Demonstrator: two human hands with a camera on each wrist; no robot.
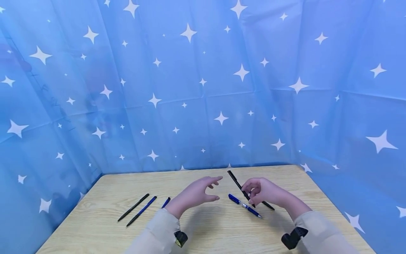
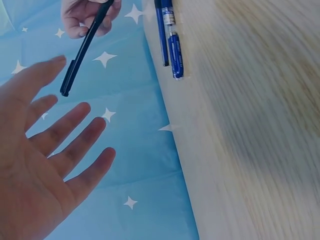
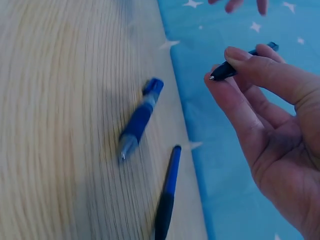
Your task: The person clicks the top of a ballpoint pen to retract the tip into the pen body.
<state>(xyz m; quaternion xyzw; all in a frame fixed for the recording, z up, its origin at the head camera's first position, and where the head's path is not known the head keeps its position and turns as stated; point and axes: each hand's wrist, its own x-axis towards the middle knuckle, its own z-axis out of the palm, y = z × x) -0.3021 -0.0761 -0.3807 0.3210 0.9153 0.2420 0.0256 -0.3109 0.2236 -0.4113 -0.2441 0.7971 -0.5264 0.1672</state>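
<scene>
Partly hidden in right hand (image 3: 287, 145): pen (image 3: 224, 71).

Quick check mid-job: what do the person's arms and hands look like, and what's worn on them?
The left hand and right hand are both bare. The left sleeve and right sleeve are pale, off-white and long. Each wrist bears a small black, blocky device: the left device shows a yellowish patch, the right device looks plain black.
</scene>
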